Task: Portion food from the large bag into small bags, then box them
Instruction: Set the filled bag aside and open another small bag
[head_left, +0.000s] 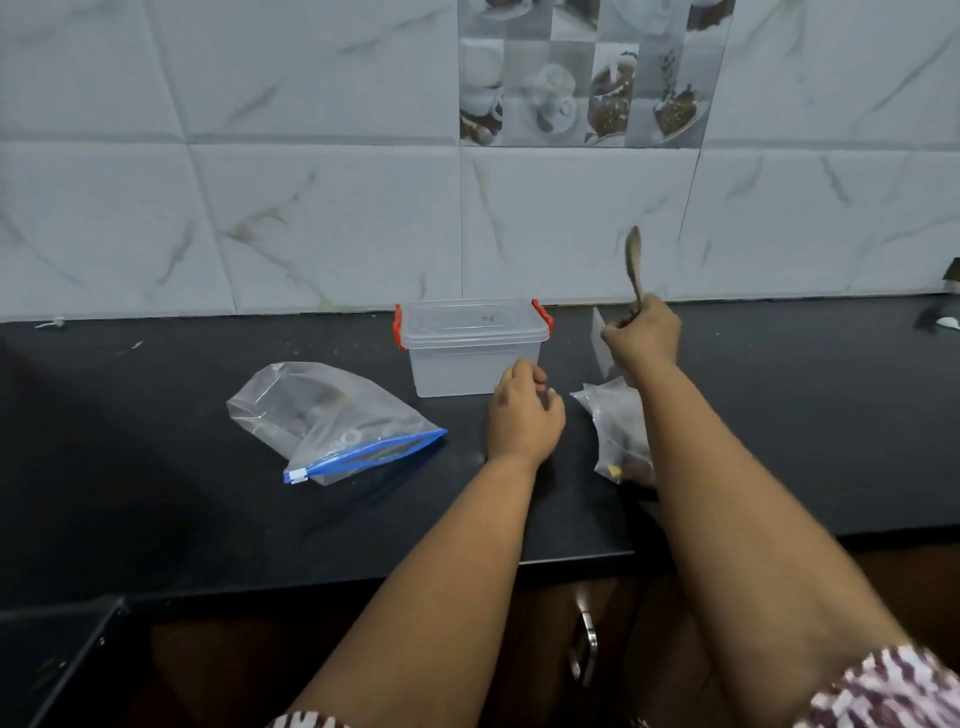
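Our right hand (643, 332) grips a metal spoon (633, 267) bowl-up, directly beyond the clear food-filled bag (621, 431) beneath that forearm, while our loosely curled, empty left hand (524, 415) rests beside it.

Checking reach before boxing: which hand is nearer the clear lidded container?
Left. The left hand sits just in front of the container's right corner; the right hand, gripping a spoon, is off to its right.

My left hand (524, 415) rests just in front of the clear box (470, 345), fingers loosely curled, holding nothing. My right hand (641, 332) is raised right of the box, fist gripping a spoon (634, 265) upright. Both forearms bare.
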